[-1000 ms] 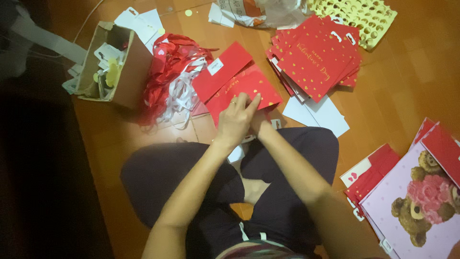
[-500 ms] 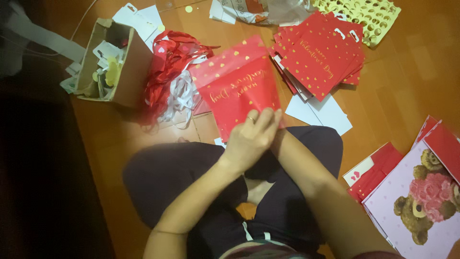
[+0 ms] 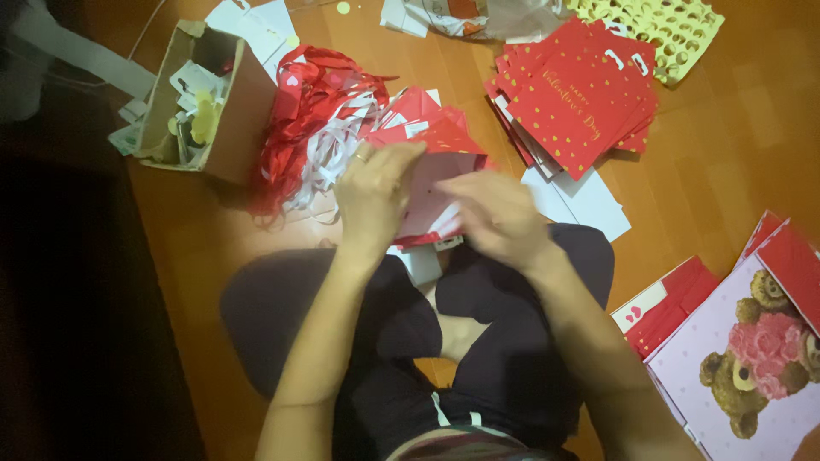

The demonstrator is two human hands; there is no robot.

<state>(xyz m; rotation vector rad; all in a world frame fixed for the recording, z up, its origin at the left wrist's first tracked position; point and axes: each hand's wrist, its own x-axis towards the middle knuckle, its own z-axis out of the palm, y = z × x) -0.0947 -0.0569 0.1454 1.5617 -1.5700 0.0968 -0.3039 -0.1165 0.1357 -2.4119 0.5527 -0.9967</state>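
- A person seated cross-legged on a wooden floor (image 3: 700,171) holds a red paper gift bag (image 3: 431,183) up over the knees, both hands on it, where it can be worked from either side.
- The left hand (image 3: 373,192) sits on the bag's left side, its fingers (image 3: 395,160) curled over the top edge and pinching the paper; a ring shows on one of them.
- The right hand (image 3: 498,215) covers the bag's lower right part; it is blurred, so whether its fingers are clamped on the paper or only pressed flat against it cannot be told.
- The bag is thin, creased card, red outside and paler pink where its inside shows, folded to a point at the top.
- Just beyond the hands lies a tangle of red and white ribbons (image 3: 320,128), glossy and limp, close enough to reach without shifting.
- A flat stack of red bags (image 3: 581,94) with small gold hearts is fanned out to the right, each with a white handle slot, apparently kept apart from the loose pieces.
- An open cardboard box (image 3: 213,102) lies to the left, with small yellow and white paper pieces inside.
- White paper sheets (image 3: 581,201) lie beside the right knee.
- A pink bag printed with a teddy bear (image 3: 752,367) lies at lower right, over more red bags.
- A yellow perforated basket (image 3: 666,26) lies at the top edge.
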